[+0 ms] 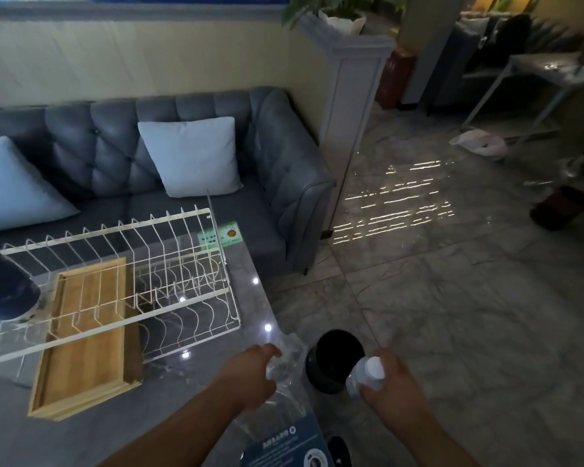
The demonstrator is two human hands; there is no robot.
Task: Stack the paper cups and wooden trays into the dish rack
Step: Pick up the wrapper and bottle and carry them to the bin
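A white wire dish rack (182,264) stands on the grey table (243,298). A stack of wooden trays (85,342) lies flat under the rack's left half and sticks out toward me. My left hand (250,375) grips the top of a clear plastic bag (284,399) with a blue label at the table's near right corner. My right hand (391,382) holds a short stack of white paper cups (370,374) on its side, just right of the bag.
A dark bin (334,362) stands on the floor between my hands. A dark blue cup (4,288) sits at the rack's left end. Behind the table is a grey sofa (277,170) with pale cushions. Marble floor stretches to the right.
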